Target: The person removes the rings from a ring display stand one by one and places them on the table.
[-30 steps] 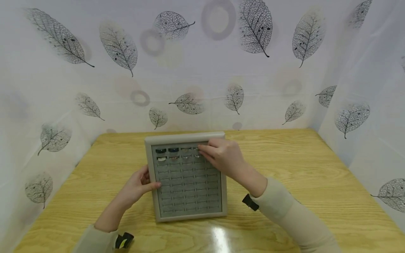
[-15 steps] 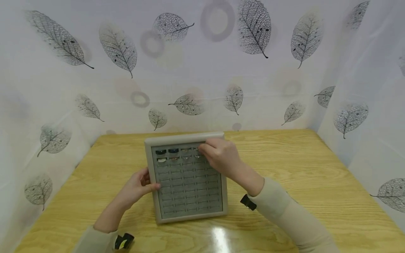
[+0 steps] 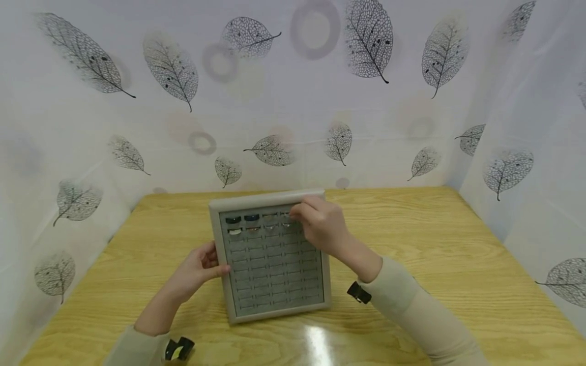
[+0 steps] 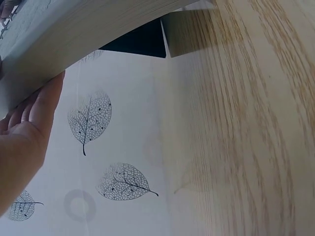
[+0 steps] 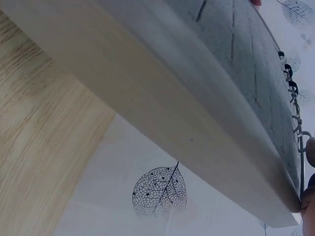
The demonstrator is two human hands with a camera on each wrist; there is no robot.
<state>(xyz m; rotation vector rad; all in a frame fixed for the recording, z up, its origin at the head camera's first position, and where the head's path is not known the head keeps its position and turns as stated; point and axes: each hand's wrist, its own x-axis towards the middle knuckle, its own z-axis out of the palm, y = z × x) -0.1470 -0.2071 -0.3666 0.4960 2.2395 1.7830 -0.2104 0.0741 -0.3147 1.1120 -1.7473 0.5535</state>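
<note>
White cloth printed with dark leaves hangs behind the board and off to both sides of it. Under the board lies a yellowish wood-grain table, with a bright patch of glare just in front of the board. The board stands on end, slightly askew, its grey slotted face inside a pale frame. Behind it, the left wrist view shows a dark flap; whether the board's lower edge touches the table, I cannot tell.

Rings fill part of the board's top two rows. Two dark rings begin the upper row at the board's left; below them come a white ring and a reddish ring, then thin rings toward the right.

At the board's left edge, the left hand grips the frame, thumb in front and fingers behind. At the board's upper right corner, the right hand has its fingers curled, the tips pinching a silver ring at the face. Pale sleeves and black clips show on both arms, nearer the viewer than the board.
</note>
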